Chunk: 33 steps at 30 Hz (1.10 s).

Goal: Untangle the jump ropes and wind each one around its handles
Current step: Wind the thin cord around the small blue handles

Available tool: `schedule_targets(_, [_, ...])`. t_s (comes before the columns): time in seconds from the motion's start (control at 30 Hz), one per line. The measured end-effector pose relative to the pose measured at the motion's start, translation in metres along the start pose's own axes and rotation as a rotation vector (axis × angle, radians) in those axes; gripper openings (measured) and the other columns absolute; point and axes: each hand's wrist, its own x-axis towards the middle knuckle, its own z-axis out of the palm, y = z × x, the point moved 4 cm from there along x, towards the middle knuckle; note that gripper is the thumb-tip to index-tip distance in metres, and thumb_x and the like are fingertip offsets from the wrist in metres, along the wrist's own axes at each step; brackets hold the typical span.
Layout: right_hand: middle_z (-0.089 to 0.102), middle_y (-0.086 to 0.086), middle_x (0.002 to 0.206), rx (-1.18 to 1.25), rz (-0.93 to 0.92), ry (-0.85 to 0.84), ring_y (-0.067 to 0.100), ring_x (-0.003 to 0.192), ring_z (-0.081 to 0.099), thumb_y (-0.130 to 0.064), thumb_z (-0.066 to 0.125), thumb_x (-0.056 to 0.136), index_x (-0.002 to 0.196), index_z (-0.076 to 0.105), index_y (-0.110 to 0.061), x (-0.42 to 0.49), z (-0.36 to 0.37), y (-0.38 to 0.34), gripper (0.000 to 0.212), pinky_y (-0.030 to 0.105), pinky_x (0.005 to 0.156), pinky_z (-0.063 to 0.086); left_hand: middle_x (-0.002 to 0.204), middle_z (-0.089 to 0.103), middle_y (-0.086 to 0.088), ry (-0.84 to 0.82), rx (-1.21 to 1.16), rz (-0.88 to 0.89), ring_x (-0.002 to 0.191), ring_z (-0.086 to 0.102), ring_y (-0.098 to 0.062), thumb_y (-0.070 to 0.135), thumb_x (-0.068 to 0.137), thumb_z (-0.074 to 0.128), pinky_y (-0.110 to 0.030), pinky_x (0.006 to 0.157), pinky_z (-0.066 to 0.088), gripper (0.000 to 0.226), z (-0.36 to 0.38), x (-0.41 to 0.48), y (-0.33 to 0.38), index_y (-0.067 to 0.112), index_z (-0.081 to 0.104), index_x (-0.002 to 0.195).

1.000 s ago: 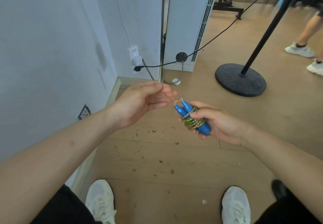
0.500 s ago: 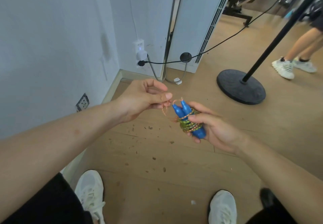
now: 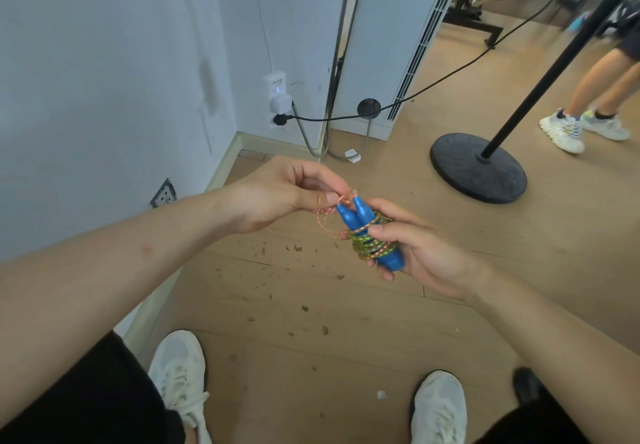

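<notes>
Closer now, the left hand pinches the loose rope loop at the tips of the 2 blue handles — the right hand grips those. Winding looks nearly done; next, tuck the end in.

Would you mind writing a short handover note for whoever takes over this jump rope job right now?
Right hand: grips the two blue handles side by side, with the thumb on the coils.
Left hand: pinches the loose loop by the handle tips.
Done: most of the rope is wound round the middle of the handles.
Left: wind on or tuck in that last loop. No other jump rope is in view, so I cannot tell how many remain.
</notes>
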Motion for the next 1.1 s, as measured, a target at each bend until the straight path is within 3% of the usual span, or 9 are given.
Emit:
schedule_targets(0.1, [0.060, 0.016, 0.103, 0.002, 0.007, 0.004, 0.024, 0.071, 0.055, -0.021, 0.058, 0.086, 0.129, 0.058, -0.017, 0.000, 0.000, 0.001, 0.043, 0.033, 0.051, 0.037, 0.088, 0.077, -0.001, -0.029, 0.107, 0.039, 0.081, 0.068, -0.007, -0.004, 0.086, 0.070, -0.018, 0.080, 0.051, 0.020, -0.003, -0.002, 0.008, 0.011, 0.067, 0.098])
schedule_targets(0.23, [0.061, 0.016, 0.102, -0.003, 0.021, 0.016, 0.024, 0.071, 0.055, -0.023, 0.060, 0.086, 0.127, 0.061, -0.019, 0.001, -0.001, 0.003, 0.041, 0.033, 0.052, 0.036, 0.089, 0.077, -0.002, -0.091, 0.203, 0.083, 0.083, 0.068, -0.010, -0.008, 0.087, 0.068, -0.020, 0.080, 0.052, 0.023, -0.001, -0.004, 0.016, 0.009, 0.062, 0.101])
schedule_targets(0.37, [0.063, 0.007, 0.090, 0.018, 0.014, 0.043, 0.024, 0.071, 0.055, -0.024, 0.064, 0.086, 0.126, 0.062, -0.019, 0.002, -0.001, 0.005, 0.041, 0.033, 0.052, 0.038, 0.095, 0.076, -0.011, -0.051, 0.280, 0.117, 0.080, 0.067, -0.016, -0.008, 0.091, 0.062, -0.027, 0.079, 0.055, 0.017, 0.005, -0.006, 0.019, 0.003, 0.068, 0.103])
schedule_targets(0.57, [0.064, 0.010, 0.096, 0.037, -0.007, 0.062, 0.022, 0.073, 0.058, -0.023, 0.067, 0.087, 0.129, 0.061, -0.022, 0.005, 0.000, 0.004, 0.042, 0.032, 0.052, 0.042, 0.085, 0.076, -0.003, 0.117, 0.419, 0.220, 0.080, 0.073, -0.025, 0.008, 0.077, 0.084, -0.047, 0.081, 0.059, 0.018, 0.009, -0.010, 0.016, 0.015, 0.074, 0.091])
schedule_targets(0.67, [0.067, 0.011, 0.102, 0.034, 0.000, 0.063, 0.023, 0.073, 0.059, -0.024, 0.068, 0.085, 0.128, 0.061, -0.024, 0.006, 0.000, 0.003, 0.044, 0.033, 0.053, 0.044, 0.086, 0.077, -0.005, 0.151, 0.377, 0.221, 0.082, 0.073, -0.030, 0.012, 0.083, 0.080, -0.049, 0.082, 0.059, 0.008, 0.005, -0.007, 0.014, 0.012, 0.074, 0.089])
schedule_targets(0.73, [0.069, 0.010, 0.102, 0.031, 0.006, 0.088, 0.024, 0.074, 0.060, -0.022, 0.070, 0.087, 0.126, 0.063, -0.026, 0.008, -0.001, 0.003, 0.040, 0.034, 0.055, 0.045, 0.092, 0.076, -0.006, 0.192, 0.335, 0.219, 0.087, 0.074, -0.025, 0.011, 0.086, 0.077, -0.042, 0.083, 0.059, 0.006, 0.004, -0.006, 0.014, 0.009, 0.072, 0.088])
schedule_targets(0.8, [0.069, 0.009, 0.097, 0.051, 0.028, 0.127, 0.025, 0.074, 0.061, -0.018, 0.069, 0.087, 0.125, 0.061, -0.026, 0.010, -0.002, 0.005, 0.040, 0.035, 0.055, 0.044, 0.092, 0.076, -0.007, 0.308, 0.242, 0.205, 0.084, 0.074, -0.019, 0.008, 0.090, 0.071, -0.034, 0.080, 0.059, 0.004, -0.001, -0.006, 0.016, 0.007, 0.068, 0.088])
schedule_targets(0.93, [0.070, 0.007, 0.095, 0.044, 0.022, 0.157, 0.024, 0.068, 0.060, -0.014, 0.063, 0.092, 0.128, 0.060, -0.025, 0.014, -0.002, 0.005, 0.038, 0.030, 0.051, 0.040, 0.083, 0.074, -0.011, 0.529, 0.035, 0.192, 0.074, 0.071, -0.021, 0.006, 0.096, 0.062, -0.030, 0.071, 0.060, 0.007, -0.016, -0.006, 0.018, 0.009, 0.062, 0.090])
schedule_targets(1.1, [0.070, 0.001, 0.086, -0.062, 0.068, 0.101, 0.020, 0.067, 0.055, -0.019, 0.058, 0.095, 0.121, 0.063, -0.041, 0.017, 0.008, 0.008, 0.034, 0.029, 0.053, 0.028, 0.079, 0.068, -0.005, 0.622, -0.094, 0.210, 0.074, 0.066, -0.021, 0.007, 0.100, 0.056, -0.027, 0.067, 0.055, 0.006, -0.021, -0.006, 0.018, 0.005, 0.058, 0.095])
